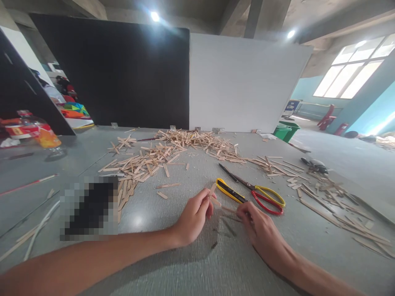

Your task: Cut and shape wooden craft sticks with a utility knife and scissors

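Note:
My left hand (195,218) is closed, pinching a small crossed piece of flat wooden craft sticks (213,190) between thumb and fingers above the table. To its right, my right hand (257,224) has curled fingers, with a thin wooden stick (230,210) reaching out from them toward the left hand. Just beyond the right hand lies a yellow and black utility knife (231,190); whether the fingers touch it I cannot tell. Scissors (262,193) with red and yellow handles rest behind that hand, near a dark pen-like tool (227,172).
Loose craft sticks (185,139) are heaped across the back of the grey table (173,263), with longer strips (333,213) at right. A blurred-out dark object (91,207), a white cable (43,226) and a drink bottle (46,133) are at left. Black and white panels (240,82) stand behind.

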### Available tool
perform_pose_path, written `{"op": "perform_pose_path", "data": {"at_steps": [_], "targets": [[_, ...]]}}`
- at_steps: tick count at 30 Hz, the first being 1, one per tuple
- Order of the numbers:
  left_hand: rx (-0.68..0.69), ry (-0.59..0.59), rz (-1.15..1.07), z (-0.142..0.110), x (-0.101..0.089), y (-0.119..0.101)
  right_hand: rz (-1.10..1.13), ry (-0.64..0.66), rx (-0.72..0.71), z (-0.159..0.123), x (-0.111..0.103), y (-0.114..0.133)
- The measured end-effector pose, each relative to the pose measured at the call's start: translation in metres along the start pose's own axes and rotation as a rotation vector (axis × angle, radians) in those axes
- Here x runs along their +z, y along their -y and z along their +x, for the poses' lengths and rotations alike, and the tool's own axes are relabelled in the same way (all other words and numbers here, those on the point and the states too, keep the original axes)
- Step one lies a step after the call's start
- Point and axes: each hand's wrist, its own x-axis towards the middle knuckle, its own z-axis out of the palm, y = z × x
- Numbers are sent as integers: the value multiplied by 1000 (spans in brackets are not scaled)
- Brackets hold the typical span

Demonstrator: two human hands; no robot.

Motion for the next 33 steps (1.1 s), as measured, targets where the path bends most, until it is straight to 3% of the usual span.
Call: {"op": "perform_pose_path", "data": {"at_steps": [3, 8, 13, 20, 33], "targets": [[4, 54, -41, -2, -1, -1, -7, -156, 79, -3, 1, -6], [28, 238, 62, -5, -3, -5, -11, -281, -18, -9, 0, -4], [73, 309, 165, -5, -2, -7, 92, -302, -110, -14, -1, 2], [135, 416, 77, -6, -3, -7, 9, -316, -224, -12, -4, 4], [199, 452, 177, -7, -5, -10, 48, -297, -302, -12, -5, 3]]}}
